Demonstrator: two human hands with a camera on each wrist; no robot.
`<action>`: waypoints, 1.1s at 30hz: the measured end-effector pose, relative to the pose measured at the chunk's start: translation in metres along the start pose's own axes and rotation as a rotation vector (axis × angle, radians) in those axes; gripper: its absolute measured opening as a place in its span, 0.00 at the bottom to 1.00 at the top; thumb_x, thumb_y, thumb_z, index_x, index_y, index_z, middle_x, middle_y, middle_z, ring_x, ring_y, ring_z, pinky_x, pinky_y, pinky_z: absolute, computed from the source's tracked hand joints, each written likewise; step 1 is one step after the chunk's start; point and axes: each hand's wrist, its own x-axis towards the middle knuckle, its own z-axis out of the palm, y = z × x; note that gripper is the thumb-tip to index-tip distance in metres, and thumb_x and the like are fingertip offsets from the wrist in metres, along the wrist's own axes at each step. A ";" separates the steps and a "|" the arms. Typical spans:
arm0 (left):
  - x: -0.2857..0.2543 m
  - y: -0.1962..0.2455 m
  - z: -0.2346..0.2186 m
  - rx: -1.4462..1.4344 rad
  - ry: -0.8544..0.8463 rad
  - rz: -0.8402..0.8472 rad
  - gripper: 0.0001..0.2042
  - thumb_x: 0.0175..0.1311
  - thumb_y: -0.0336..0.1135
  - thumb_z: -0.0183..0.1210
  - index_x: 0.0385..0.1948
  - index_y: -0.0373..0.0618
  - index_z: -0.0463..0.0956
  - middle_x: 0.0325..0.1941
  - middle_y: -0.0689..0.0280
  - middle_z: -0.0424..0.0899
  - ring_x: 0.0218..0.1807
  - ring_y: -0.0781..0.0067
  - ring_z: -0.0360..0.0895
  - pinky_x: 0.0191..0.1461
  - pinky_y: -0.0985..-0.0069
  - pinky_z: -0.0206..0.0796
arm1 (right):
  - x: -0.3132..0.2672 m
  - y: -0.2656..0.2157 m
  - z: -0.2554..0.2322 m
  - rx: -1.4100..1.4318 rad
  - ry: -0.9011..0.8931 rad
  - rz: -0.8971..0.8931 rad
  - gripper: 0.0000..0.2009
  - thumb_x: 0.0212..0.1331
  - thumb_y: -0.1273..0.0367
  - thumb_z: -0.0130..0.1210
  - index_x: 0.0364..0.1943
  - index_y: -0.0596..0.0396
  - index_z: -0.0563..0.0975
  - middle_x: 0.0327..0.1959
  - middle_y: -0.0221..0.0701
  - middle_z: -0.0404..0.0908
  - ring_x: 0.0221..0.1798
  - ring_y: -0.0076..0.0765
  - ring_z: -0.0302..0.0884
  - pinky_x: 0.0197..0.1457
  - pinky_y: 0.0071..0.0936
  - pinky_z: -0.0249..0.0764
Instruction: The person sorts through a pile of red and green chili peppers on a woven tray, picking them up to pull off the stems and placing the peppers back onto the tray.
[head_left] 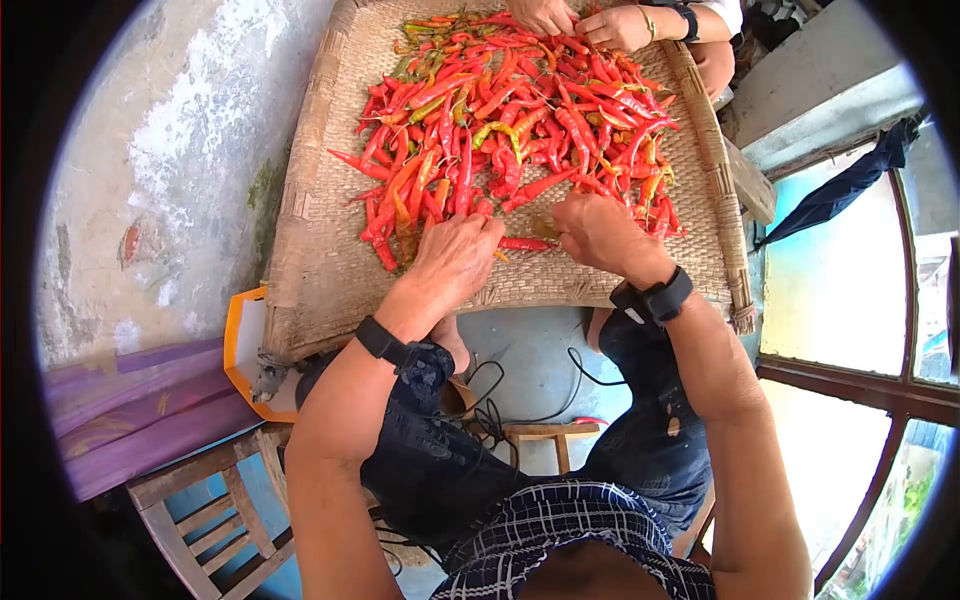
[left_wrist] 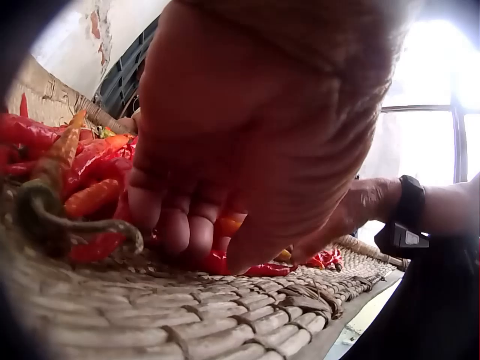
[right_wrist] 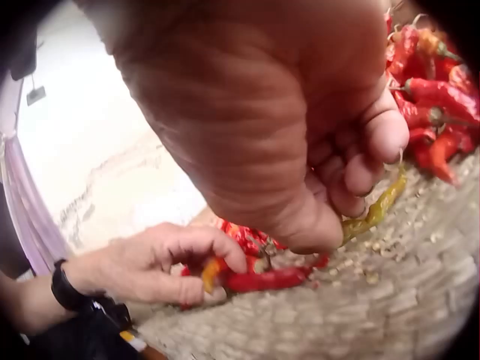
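Many red peppers point(head_left: 520, 110), with some orange and green ones, lie heaped on a woven tray point(head_left: 330, 240). Near the tray's front edge, my left hand point(head_left: 455, 262) has its fingers curled, and in the right wrist view its thumb and forefinger pinch an orange pepper point(right_wrist: 212, 274). A red pepper point(right_wrist: 270, 280) lies beside those fingertips. To the right, my right hand point(head_left: 608, 238) curls over the tray; its fingers and thumb pinch a yellow-green pepper point(right_wrist: 384, 204) in the right wrist view. The palms hide parts of both pinched peppers in the wrist views.
Another person's hands point(head_left: 580, 22) work at the tray's far edge. A wall point(head_left: 190, 150) stands on the left, with a wooden chair point(head_left: 215, 510) below it. Windows point(head_left: 835, 270) are on the right. Black cables point(head_left: 490, 415) and a small stool point(head_left: 550, 432) are under the tray's front.
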 end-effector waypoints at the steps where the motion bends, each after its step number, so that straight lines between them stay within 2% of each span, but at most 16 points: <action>1: -0.001 0.000 0.001 0.032 -0.028 -0.020 0.07 0.50 0.24 0.53 0.31 0.42 0.69 0.27 0.56 0.75 0.34 0.51 0.76 0.34 0.58 0.69 | 0.001 -0.002 -0.009 0.066 0.010 -0.047 0.06 0.45 0.72 0.55 0.27 0.60 0.77 0.25 0.42 0.80 0.31 0.48 0.80 0.35 0.38 0.76; 2: -0.001 0.000 0.001 0.031 -0.029 -0.020 0.07 0.50 0.24 0.53 0.31 0.42 0.69 0.27 0.56 0.75 0.34 0.51 0.76 0.34 0.58 0.69 | 0.002 -0.003 -0.020 0.067 0.009 -0.046 0.06 0.45 0.72 0.55 0.27 0.60 0.77 0.25 0.42 0.80 0.31 0.48 0.80 0.35 0.38 0.76; 4: 0.002 0.000 0.000 0.053 -0.067 -0.013 0.07 0.51 0.24 0.53 0.32 0.41 0.69 0.27 0.56 0.75 0.34 0.51 0.76 0.34 0.58 0.69 | 0.005 -0.004 -0.043 0.477 0.067 0.170 0.08 0.47 0.72 0.58 0.31 0.60 0.78 0.22 0.38 0.78 0.28 0.43 0.79 0.34 0.37 0.74; 5: 0.003 0.001 -0.001 0.051 -0.066 -0.013 0.07 0.51 0.24 0.53 0.32 0.41 0.69 0.27 0.56 0.75 0.34 0.51 0.76 0.34 0.58 0.69 | 0.006 0.002 -0.050 0.476 0.066 0.170 0.08 0.47 0.72 0.58 0.31 0.60 0.78 0.22 0.38 0.78 0.28 0.43 0.79 0.34 0.37 0.74; 7: 0.005 0.004 -0.004 0.021 -0.053 -0.050 0.07 0.51 0.25 0.54 0.32 0.41 0.69 0.25 0.57 0.74 0.34 0.51 0.76 0.33 0.59 0.69 | 0.008 0.021 -0.061 0.563 0.288 0.221 0.11 0.49 0.71 0.59 0.38 0.59 0.78 0.25 0.38 0.78 0.27 0.40 0.78 0.33 0.34 0.74; 8: 0.005 0.007 -0.007 0.019 -0.054 -0.047 0.07 0.51 0.25 0.54 0.32 0.41 0.69 0.25 0.57 0.74 0.34 0.51 0.76 0.33 0.59 0.69 | 0.010 0.027 -0.063 0.562 0.289 0.224 0.11 0.49 0.71 0.59 0.38 0.59 0.78 0.25 0.38 0.78 0.27 0.40 0.78 0.33 0.34 0.74; 10: 0.007 0.011 -0.016 -0.029 -0.093 -0.177 0.08 0.51 0.25 0.56 0.33 0.41 0.69 0.28 0.58 0.74 0.36 0.52 0.76 0.34 0.59 0.69 | 0.013 0.036 -0.066 0.277 0.745 0.409 0.13 0.51 0.71 0.59 0.41 0.57 0.77 0.30 0.39 0.79 0.31 0.42 0.79 0.36 0.35 0.74; 13: 0.005 0.007 -0.010 0.052 0.006 -0.143 0.10 0.50 0.25 0.57 0.35 0.42 0.70 0.33 0.58 0.72 0.40 0.53 0.74 0.36 0.60 0.70 | 0.018 0.035 -0.053 0.098 0.790 0.297 0.14 0.51 0.71 0.59 0.44 0.56 0.75 0.32 0.41 0.79 0.33 0.46 0.78 0.37 0.36 0.74; 14: 0.005 0.006 -0.007 0.053 0.006 -0.144 0.10 0.50 0.25 0.57 0.35 0.42 0.70 0.33 0.58 0.72 0.40 0.53 0.74 0.36 0.60 0.70 | 0.018 0.034 -0.039 0.148 0.664 0.254 0.14 0.50 0.70 0.60 0.42 0.57 0.76 0.30 0.41 0.77 0.34 0.51 0.77 0.37 0.39 0.74; 15: 0.005 0.004 -0.004 0.066 0.006 -0.125 0.10 0.50 0.25 0.57 0.35 0.41 0.71 0.35 0.57 0.71 0.42 0.53 0.74 0.38 0.60 0.70 | 0.019 0.028 -0.031 0.098 0.533 0.083 0.14 0.51 0.72 0.58 0.44 0.55 0.76 0.32 0.42 0.76 0.31 0.46 0.78 0.34 0.36 0.74; 17: 0.004 0.002 -0.002 0.084 0.004 -0.107 0.10 0.51 0.24 0.56 0.35 0.41 0.71 0.38 0.57 0.69 0.44 0.54 0.73 0.39 0.60 0.70 | 0.022 0.008 -0.010 -0.068 0.226 0.037 0.10 0.51 0.74 0.55 0.39 0.56 0.75 0.34 0.42 0.74 0.32 0.49 0.78 0.33 0.40 0.75; 23: 0.004 0.003 0.001 0.127 0.013 -0.088 0.08 0.50 0.22 0.54 0.33 0.40 0.73 0.38 0.57 0.68 0.45 0.54 0.72 0.41 0.60 0.70 | 0.030 0.003 0.018 -0.134 0.204 0.028 0.05 0.50 0.77 0.51 0.33 0.57 0.72 0.35 0.43 0.71 0.30 0.52 0.76 0.30 0.42 0.75; 26: 0.002 0.000 0.001 0.101 0.047 -0.049 0.08 0.49 0.21 0.54 0.32 0.39 0.72 0.38 0.58 0.68 0.46 0.55 0.71 0.40 0.60 0.70 | 0.028 -0.003 0.008 -0.116 0.166 0.031 0.05 0.49 0.77 0.51 0.32 0.58 0.72 0.32 0.42 0.72 0.30 0.53 0.76 0.30 0.42 0.74; 28: 0.001 -0.002 -0.001 0.062 -0.034 -0.021 0.11 0.47 0.21 0.56 0.34 0.39 0.70 0.38 0.59 0.69 0.44 0.54 0.73 0.39 0.59 0.70 | 0.027 -0.006 0.000 -0.106 0.139 0.042 0.05 0.49 0.77 0.51 0.31 0.58 0.72 0.31 0.41 0.73 0.31 0.53 0.77 0.31 0.42 0.74; 31: 0.000 0.002 -0.007 0.007 -0.114 -0.096 0.15 0.45 0.22 0.58 0.37 0.40 0.67 0.37 0.58 0.70 0.39 0.51 0.75 0.37 0.59 0.70 | 0.022 -0.003 -0.014 0.029 0.184 0.007 0.05 0.49 0.75 0.54 0.32 0.58 0.74 0.30 0.43 0.78 0.32 0.51 0.79 0.33 0.42 0.76; 33: -0.002 -0.003 0.003 -0.002 -0.104 -0.089 0.17 0.45 0.22 0.58 0.38 0.41 0.66 0.36 0.57 0.71 0.37 0.50 0.76 0.36 0.59 0.70 | 0.022 0.002 -0.031 0.346 0.321 0.093 0.04 0.51 0.73 0.55 0.32 0.57 0.75 0.27 0.44 0.79 0.33 0.51 0.79 0.34 0.41 0.75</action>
